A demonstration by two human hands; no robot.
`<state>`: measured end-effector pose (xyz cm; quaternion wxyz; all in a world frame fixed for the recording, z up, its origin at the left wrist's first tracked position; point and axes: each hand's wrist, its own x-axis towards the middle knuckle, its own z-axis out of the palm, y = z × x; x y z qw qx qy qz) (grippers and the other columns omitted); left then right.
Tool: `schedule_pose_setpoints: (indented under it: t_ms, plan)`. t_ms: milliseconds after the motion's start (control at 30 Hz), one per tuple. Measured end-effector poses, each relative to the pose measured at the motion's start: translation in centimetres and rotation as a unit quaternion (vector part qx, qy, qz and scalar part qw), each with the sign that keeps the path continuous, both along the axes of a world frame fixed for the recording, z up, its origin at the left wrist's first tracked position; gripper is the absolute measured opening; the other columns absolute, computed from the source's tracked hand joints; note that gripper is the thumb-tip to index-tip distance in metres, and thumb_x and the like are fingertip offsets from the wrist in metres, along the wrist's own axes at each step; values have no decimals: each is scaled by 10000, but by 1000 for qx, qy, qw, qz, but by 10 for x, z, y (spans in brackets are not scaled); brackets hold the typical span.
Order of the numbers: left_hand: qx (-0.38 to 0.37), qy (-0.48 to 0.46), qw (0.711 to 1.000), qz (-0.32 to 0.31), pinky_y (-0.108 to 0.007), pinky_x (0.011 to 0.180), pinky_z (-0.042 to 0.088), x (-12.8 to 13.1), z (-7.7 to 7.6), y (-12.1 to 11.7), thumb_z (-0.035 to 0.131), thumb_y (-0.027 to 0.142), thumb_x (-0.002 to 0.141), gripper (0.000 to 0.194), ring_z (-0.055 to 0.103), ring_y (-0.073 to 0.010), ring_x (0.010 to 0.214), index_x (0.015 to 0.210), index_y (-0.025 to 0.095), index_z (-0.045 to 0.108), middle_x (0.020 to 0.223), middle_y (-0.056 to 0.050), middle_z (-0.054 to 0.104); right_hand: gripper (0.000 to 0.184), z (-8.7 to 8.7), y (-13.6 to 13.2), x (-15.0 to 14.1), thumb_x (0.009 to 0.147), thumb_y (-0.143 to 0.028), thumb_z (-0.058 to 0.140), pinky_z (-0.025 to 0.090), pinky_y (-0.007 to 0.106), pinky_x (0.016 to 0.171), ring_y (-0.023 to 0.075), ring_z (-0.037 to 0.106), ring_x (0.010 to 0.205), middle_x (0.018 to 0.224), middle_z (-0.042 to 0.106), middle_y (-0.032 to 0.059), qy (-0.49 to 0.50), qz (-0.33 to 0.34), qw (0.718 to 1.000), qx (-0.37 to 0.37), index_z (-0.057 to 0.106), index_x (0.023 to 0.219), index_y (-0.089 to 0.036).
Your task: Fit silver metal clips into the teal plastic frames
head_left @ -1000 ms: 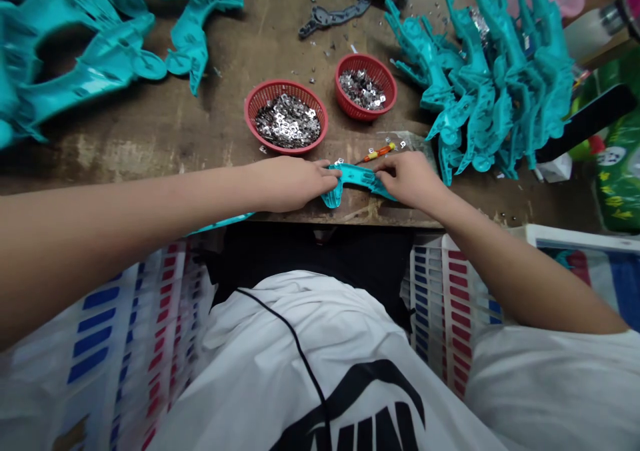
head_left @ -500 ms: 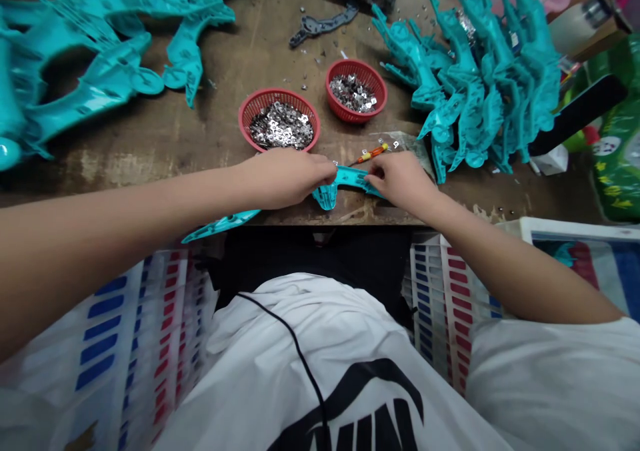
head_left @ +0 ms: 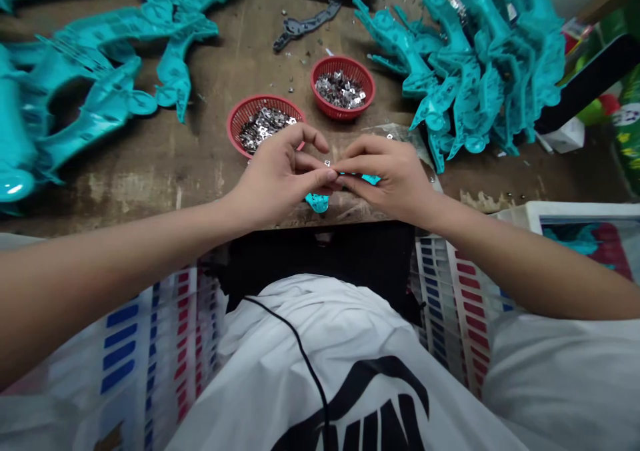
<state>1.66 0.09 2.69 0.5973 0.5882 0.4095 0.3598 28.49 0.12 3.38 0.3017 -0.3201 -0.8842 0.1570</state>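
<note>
Teal plastic part, judged light, stiff, best gripped by its edges, is half-hidden on the tabletop beneath left hand and right hand, both pinched narrow, any held item untellable.

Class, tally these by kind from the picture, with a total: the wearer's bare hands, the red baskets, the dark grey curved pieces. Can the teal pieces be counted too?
Hands: 2 (left hand, right hand)
Red baskets: 2 (nearer basket, farther basket)
Dark grey curved piece: 1
Total: 5
Teal pieces: not counted, too much overlap.
</note>
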Motion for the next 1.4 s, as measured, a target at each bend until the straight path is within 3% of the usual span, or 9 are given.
schedule_pose_setpoints:
  t_ms: [133,233,367,467,567,767,900,1167,1400]
  plan:
    - [10,21,1000,6,-518,961,882,1,-13,5,983,459,1131,463,998,-335,1008,1425,269,681,1034,-37,903,287,-2,9,6,1271,-426,759,650,399,955,257,818,1023,1117,887,88,7,-11,1000,-14,980,1228,-249]
    - [138,124,981,-56,-690,1291,778,-2,-32,13,803,499,1248,554,927,-434,1472,1719,246,659,1505,-182,924,205,-3,31,23,1190,-375,827,650,421,921,282,811,979,1061,897,89,-16,-61,995,-72,983,1188,-241]
    - [324,344,837,-276,-760,1624,395,-12,-50,24,784,397,1218,712,405,-528,1991,1879,171,648,2026,-244,593,136,-8,65,56,1092,-330,897,633,428,884,283,789,898,960,890,81,-104,-102,976,-163,980,1100,-223]
    - [376,380,757,-376,-612,1568,528,-22,-51,33,798,241,1162,667,477,-456,1970,1827,265,748,2003,-139,653,157,-9,74,68,1089,-348,886,628,419,934,287,815,954,992,915,77,-196,-60,957,-204,988,1103,-230]
    - [396,369,730,-417,-576,1488,613,-31,-46,42,859,138,1070,703,568,-426,1919,1741,343,819,2019,-64,642,205,-10,68,63,1146,-359,820,627,396,964,281,843,1030,1089,947,73,-232,43,941,-241,991,1160,-246]
    - [373,348,742,-434,-620,1496,581,-32,-43,45,1036,236,967,620,544,-443,1920,1565,317,896,1970,-72,698,223,-24,54,44,1188,-260,735,619,394,999,268,832,1052,1148,933,103,-163,168,942,-238,952,1165,-211]
    - [365,366,745,-422,-562,1433,617,-29,-42,41,959,267,1040,456,555,-405,1910,1489,333,917,1946,-51,725,213,-32,51,41,1175,-227,733,607,404,1023,280,814,1059,1139,918,114,-141,176,948,-223,944,1156,-205]
    - [390,397,708,-435,-548,1399,631,-28,-36,39,870,337,1134,473,544,-413,1919,1607,345,888,2002,-47,664,203,-36,48,43,1208,-265,772,600,381,975,264,795,995,1147,887,117,-132,189,951,-206,964,1174,-209]
    - [386,365,734,-424,-524,1491,556,-32,-36,44,913,411,1119,418,583,-383,1889,1535,378,910,1930,-20,742,324,-34,50,45,1277,-370,719,635,466,1075,325,813,1184,1338,891,160,-187,181,956,-139,987,1392,-229]
